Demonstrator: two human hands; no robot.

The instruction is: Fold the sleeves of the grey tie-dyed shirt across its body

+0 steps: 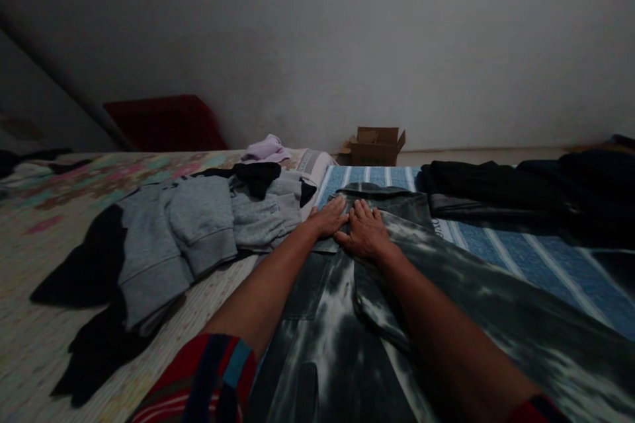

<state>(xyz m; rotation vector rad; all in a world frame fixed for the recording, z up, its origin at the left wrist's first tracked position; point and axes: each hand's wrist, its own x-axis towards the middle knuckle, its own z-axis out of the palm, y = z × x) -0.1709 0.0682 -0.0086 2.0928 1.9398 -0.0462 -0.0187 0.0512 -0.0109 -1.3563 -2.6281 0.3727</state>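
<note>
A pair of dark grey-green tie-dye trousers [461, 277] lies spread on the bed, waistband at the far end and legs toward me. My left hand [328, 217] rests flat on the upper left part of the trousers, fingers stretched forward. Right beside it, my right hand [366, 230] presses flat on the cloth below the waistband, its fingers spread. The hands nearly touch each other, and neither grips anything. Part of the trousers is hidden under my forearms.
A heap of grey and black clothes [198, 225] lies left of the trousers. Folded dark clothes [486, 188] are stacked at the right on a blue striped cloth [536, 258]. An open cardboard box [376, 145] and a red object [163, 122] stand by the wall. A lilac cloth [266, 149] lies further back.
</note>
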